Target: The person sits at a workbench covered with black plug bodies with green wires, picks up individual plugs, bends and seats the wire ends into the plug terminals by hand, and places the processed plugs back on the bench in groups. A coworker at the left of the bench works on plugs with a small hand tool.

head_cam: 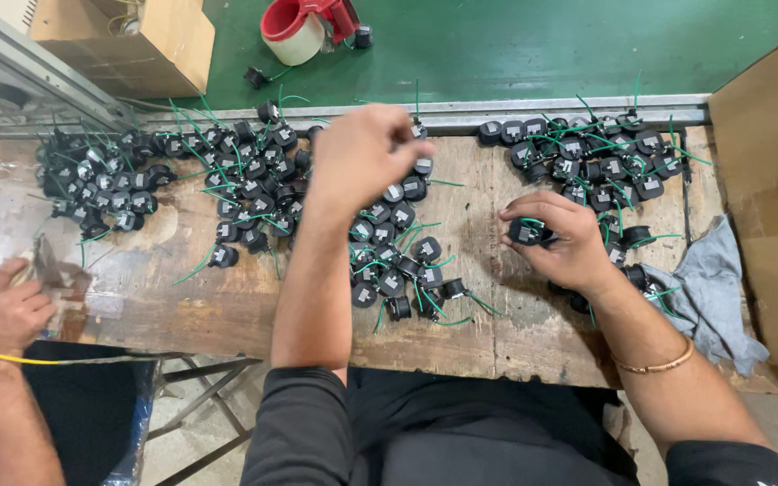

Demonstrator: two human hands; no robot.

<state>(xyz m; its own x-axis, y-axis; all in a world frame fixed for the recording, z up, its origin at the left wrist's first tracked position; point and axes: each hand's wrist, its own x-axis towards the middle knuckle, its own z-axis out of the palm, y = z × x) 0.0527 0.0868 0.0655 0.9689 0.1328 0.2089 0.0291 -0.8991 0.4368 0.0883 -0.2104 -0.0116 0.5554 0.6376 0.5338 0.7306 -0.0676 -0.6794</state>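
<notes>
The right hand (558, 241) is gripping 1 small round black plastic part with a green wire (526, 231). The left hand (359, 155) is hovering, fingers curled, above the heap of similar black parts (389, 261); whether it is holding anything, I cannot tell.

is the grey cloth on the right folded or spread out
Neither neatly: the grey cloth lies crumpled, bunched in loose wrinkles at the wooden bench edge beside the cardboard box, partly hanging over.

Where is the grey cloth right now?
In the head view, the grey cloth lies at the right end of the wooden table, beside the cardboard box and just past the right hand.
</notes>
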